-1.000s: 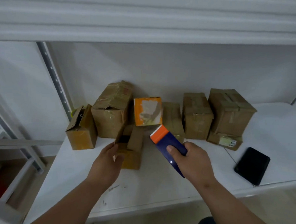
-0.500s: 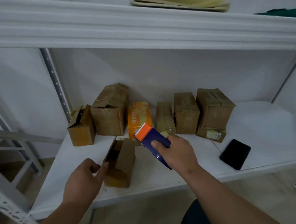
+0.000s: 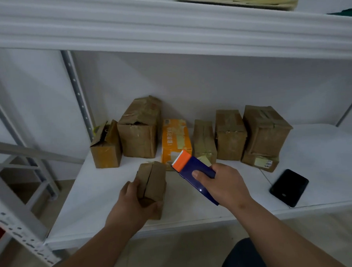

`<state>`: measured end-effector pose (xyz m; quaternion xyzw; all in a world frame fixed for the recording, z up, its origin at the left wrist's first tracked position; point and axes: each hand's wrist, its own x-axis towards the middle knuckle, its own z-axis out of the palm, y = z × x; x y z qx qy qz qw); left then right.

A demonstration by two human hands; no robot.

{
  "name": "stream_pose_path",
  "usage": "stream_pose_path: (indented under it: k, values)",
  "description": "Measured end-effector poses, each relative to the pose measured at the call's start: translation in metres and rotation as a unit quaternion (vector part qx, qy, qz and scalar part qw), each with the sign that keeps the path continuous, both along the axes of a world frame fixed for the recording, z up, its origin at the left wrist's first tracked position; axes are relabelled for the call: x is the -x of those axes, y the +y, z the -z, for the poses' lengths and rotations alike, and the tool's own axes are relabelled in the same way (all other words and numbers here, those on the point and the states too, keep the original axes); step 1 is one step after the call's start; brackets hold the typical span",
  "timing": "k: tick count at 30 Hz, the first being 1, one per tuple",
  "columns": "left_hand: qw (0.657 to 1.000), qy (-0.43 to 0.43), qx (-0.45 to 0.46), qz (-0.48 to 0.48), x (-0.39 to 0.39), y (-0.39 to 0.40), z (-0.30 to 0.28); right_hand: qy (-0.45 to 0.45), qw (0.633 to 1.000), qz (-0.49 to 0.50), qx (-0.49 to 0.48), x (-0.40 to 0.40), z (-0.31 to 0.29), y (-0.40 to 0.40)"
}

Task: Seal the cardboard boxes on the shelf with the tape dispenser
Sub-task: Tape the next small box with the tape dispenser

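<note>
On the white shelf (image 3: 97,198), the left hand (image 3: 132,207) gripped a small cardboard box (image 3: 153,181); the right hand's (image 3: 224,184) fingers held the tape dispenser (image 3: 193,173).

Small brown box (image 3: 153,183) at shelf front, flaps closed, untaped; blue-orange tape dispenser (image 3: 193,174) just right.

row of boxes (image 3: 230,136) blocking shelf rear, phone (image 3: 289,187) right, bare shelf (image 3: 97,198) front-left

- Six brown cardboard boxes (image 3: 151,185) on the shelf (image 3: 314,146): five along the back wall, one nearer the shelf's front edge.
- One orange box (image 3: 174,141) in that back row.
- One tape dispenser (image 3: 193,173).
- One black phone (image 3: 289,187) at the shelf's right front.
- Two hands (image 3: 132,207).
</note>
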<state>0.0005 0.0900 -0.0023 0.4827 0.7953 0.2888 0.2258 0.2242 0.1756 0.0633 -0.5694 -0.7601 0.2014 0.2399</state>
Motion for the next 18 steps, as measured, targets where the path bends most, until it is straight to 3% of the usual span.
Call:
stream_pose_path:
  k: [8, 14, 18]
  values:
    - [0.997, 0.073, -0.016, 0.024, -0.003, -0.004, -0.003, -0.013, 1.0, -0.019, 0.017, -0.003, 0.007, 0.0]
    - [0.986, -0.026, 0.008, 0.164, 0.029, -0.015, -0.001, -0.047, 0.998, -0.023, 0.028, -0.009, 0.002, 0.001]
    - [0.981, -0.048, 0.038, 0.186, 0.03, -0.015, -0.009, -0.084, 0.996, -0.026, 0.028, -0.01, 0.002, 0.001]
